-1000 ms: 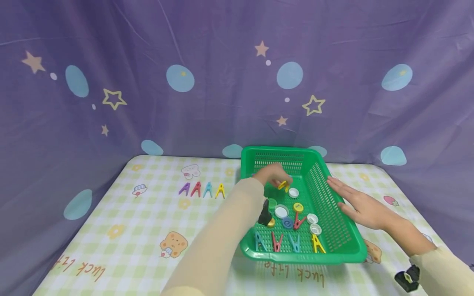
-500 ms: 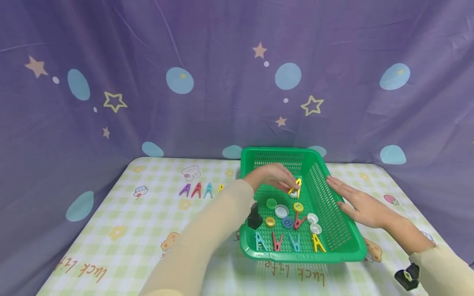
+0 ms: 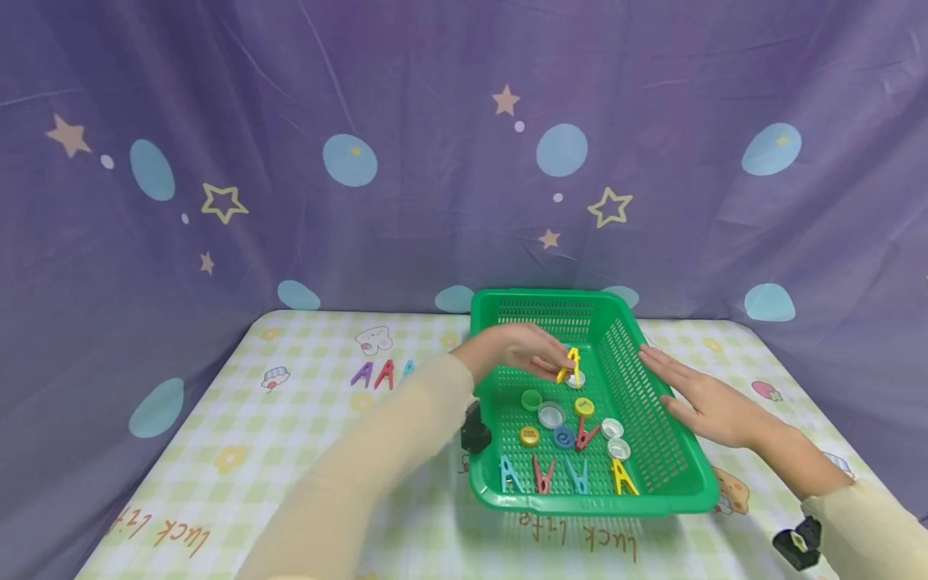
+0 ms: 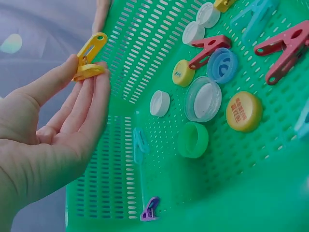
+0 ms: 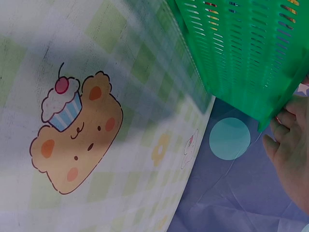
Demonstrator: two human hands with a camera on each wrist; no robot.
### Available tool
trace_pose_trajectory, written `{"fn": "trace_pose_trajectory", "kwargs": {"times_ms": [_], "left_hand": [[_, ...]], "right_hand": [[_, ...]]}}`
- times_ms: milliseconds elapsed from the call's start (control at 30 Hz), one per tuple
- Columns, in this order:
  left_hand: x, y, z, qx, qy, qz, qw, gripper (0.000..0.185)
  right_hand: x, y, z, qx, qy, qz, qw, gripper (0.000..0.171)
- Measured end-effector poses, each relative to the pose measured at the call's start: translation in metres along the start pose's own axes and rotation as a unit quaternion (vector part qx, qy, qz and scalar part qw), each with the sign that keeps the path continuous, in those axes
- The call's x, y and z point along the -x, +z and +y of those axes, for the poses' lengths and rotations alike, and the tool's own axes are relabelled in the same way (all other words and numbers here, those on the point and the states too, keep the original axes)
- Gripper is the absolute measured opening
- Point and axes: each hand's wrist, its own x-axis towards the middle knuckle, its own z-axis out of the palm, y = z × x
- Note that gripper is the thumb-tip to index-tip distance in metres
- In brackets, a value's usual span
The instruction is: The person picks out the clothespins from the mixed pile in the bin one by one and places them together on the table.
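My left hand (image 3: 525, 348) (image 4: 53, 130) is raised over the green basket (image 3: 670, 499) and pinches a yellow clothespin (image 3: 570, 363) (image 4: 90, 62) between thumb and fingertips. My right hand (image 3: 706, 403) (image 5: 289, 145) lies flat with straight fingers against the basket's right rim. Inside the basket lie several clothespins, among them a red one (image 3: 583, 432) (image 4: 210, 48), and several bottle caps, such as a yellow cap (image 4: 244, 111) and a green cap (image 4: 193, 140).
A purple (image 3: 360, 373) and a red clothespin (image 3: 383, 374) stand in a row on the checked tablecloth left of the basket, partly behind my left sleeve. A purple clip (image 4: 150, 209) lies in the basket's far corner. A star-patterned curtain closes the back.
My left hand has lifted the yellow clothespin from the basket floor and drawn back slightly leftward. The right hand has stayed on the rim.
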Motion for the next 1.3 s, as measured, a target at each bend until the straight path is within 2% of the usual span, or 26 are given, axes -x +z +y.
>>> {"fn": "trace_pose_trajectory", "kwargs": {"times_ms": [200,500,867,1133,1300], "left_hand": [[0.014,-0.003,0.000,0.022,-0.008,0.001,0.9997,0.037],[0.038,-0.014,-0.010,0.059,0.004,0.021,0.9981,0.039],[0.069,-0.034,-0.026,0.041,0.020,0.054,0.9975,0.050],[0.094,-0.049,-0.040,0.021,0.048,0.068,0.9963,0.048],[0.108,-0.060,-0.053,0.017,0.066,0.089,0.9937,0.044]], "right_hand": [[-0.001,0.001,0.001,-0.007,-0.017,0.006,1.000,0.059],[-0.001,0.001,0.002,-0.010,-0.019,0.009,1.000,0.059],[0.000,0.000,0.001,-0.008,-0.011,0.007,1.000,0.060],[0.000,0.000,0.000,-0.008,-0.007,0.006,1.000,0.060],[0.000,0.001,0.000,-0.009,-0.008,0.007,1.000,0.060]]}}
